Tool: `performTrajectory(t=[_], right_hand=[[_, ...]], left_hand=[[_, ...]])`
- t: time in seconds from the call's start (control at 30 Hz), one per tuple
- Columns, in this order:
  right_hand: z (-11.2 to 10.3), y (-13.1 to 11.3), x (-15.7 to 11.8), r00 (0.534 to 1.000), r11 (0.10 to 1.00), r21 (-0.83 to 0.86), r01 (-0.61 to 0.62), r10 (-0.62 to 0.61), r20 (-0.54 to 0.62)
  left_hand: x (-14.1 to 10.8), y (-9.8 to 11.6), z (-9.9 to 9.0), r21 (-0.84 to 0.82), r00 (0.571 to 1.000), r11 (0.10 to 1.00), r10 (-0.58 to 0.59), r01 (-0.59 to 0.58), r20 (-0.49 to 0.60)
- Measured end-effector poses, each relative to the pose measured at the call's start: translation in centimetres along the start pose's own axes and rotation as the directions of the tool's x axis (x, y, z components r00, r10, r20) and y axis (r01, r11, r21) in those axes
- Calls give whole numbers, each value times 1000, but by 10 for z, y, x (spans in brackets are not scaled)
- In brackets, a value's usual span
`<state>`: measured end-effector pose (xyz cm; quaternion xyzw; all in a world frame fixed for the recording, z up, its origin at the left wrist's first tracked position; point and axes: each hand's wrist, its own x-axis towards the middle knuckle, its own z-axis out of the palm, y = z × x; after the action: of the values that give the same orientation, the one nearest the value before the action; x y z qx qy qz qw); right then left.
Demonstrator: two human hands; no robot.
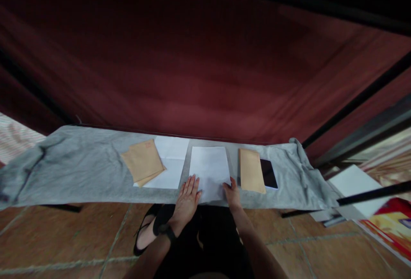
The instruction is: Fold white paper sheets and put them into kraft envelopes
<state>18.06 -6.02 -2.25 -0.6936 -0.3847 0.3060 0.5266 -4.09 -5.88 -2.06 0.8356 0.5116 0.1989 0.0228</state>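
One grey cloth (86, 165) bears the middle paper (209, 163), with one left hand (188, 197) and one right hand (232, 193) at it, at least one creased sheet (173, 150) and two brown envelopes (144, 159) to its left, and at least one long envelope (251, 169) and one phone (269, 173) to its right.

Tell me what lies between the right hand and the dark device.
In the head view: a brown envelope, perhaps a stack, and grey cloth nearer the right hand.
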Motion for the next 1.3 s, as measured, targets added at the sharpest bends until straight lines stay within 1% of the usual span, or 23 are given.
performTrajectory(t=[0.17,0.3,0.37,0.4,0.47,0.53,0.63,0.7,0.8,0.9,1.0,1.17,1.3], right_hand=[[10,1,9,999,999,-44,28,-29,-25],[8,-1,3,996,990,-127,69,-76,-45],[5,-4,-3,989,972,-204,116,-131,-64],[5,-6,-5,982,953,-257,160,-181,-61],[10,-11,-9,954,895,-346,280,-299,-2],[21,-15,-12,915,836,-374,401,-387,118],[45,-19,-13,861,783,-370,499,-402,311],[55,-18,-12,842,733,-426,530,-392,372],[55,-12,-10,839,649,-533,543,-388,382],[44,-5,-5,836,595,-588,548,-409,365],[34,1,-2,848,585,-618,525,-422,320],[24,10,-4,876,583,-671,458,-427,227],[17,17,-8,880,518,-746,419,-435,192]], left_hand=[[18,3,-4,-8,1000,1000,14,-14,4],[19,-2,-3,27,999,1000,15,-16,30],[18,-5,-1,32,999,999,8,-9,43],[18,-6,0,28,999,1000,8,-10,47],[22,-4,4,10,998,1000,27,-27,51],[31,2,9,-12,997,998,62,-62,51],[47,13,20,-35,989,993,116,-113,88],[56,16,27,-34,984,992,122,-118,129],[62,11,31,-22,984,995,98,-96,148],[61,1,29,-28,991,997,69,-66,118],[58,-6,28,-24,997,1000,13,-11,71],[54,-8,31,-11,995,995,-103,103,7],[51,-7,31,7,980,981,-192,193,-56]])
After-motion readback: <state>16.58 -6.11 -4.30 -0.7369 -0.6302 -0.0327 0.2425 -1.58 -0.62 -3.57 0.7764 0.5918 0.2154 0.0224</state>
